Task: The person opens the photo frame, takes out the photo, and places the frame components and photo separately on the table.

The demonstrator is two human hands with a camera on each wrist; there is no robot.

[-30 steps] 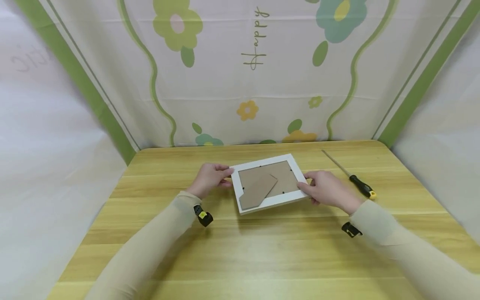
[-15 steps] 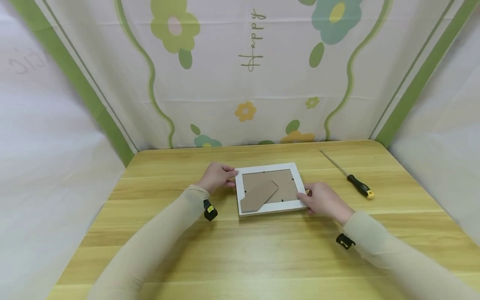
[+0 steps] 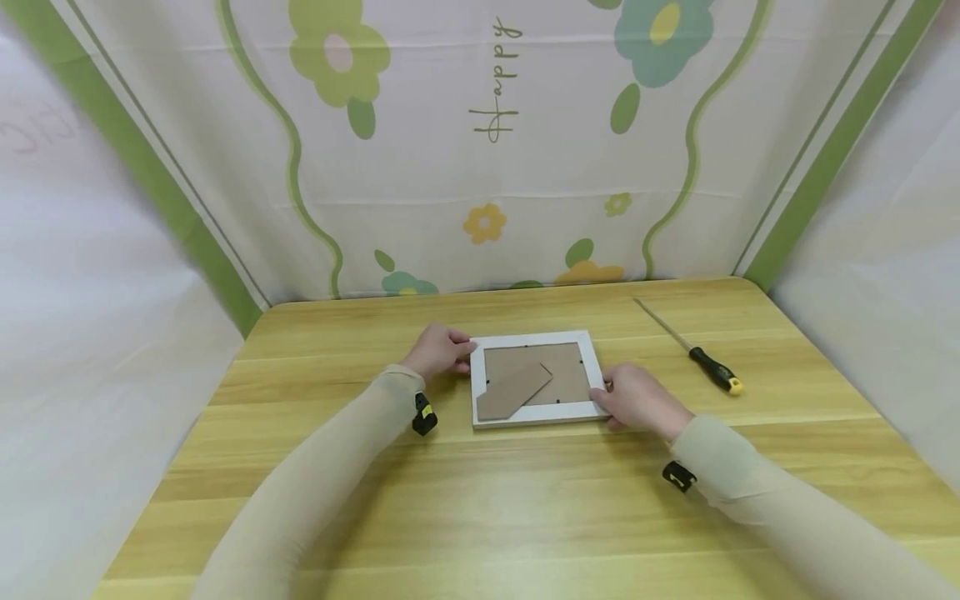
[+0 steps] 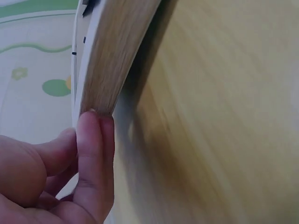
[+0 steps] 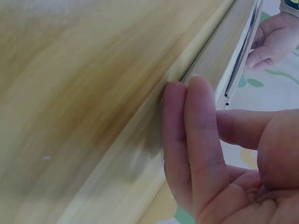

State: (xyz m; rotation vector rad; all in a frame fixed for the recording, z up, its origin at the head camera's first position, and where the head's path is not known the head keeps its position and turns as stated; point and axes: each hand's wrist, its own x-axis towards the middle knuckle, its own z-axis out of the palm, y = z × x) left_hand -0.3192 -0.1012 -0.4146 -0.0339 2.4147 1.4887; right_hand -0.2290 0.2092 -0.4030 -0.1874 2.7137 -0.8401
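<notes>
Picture frame (image 3: 536,379) lies back-up at the middle of the table (image 3: 525,508), nearer the far edge. My left hand (image 3: 438,350) pinches its left rail, thumb on top; my right hand (image 3: 636,398) grips the near right corner, fingers against the edge. Judged light and rigid, likely glazed, so fragile; hold by opposite rails, not the cardboard easel (image 3: 513,390). Screwdriver (image 3: 693,354) lies apart, right.
</notes>
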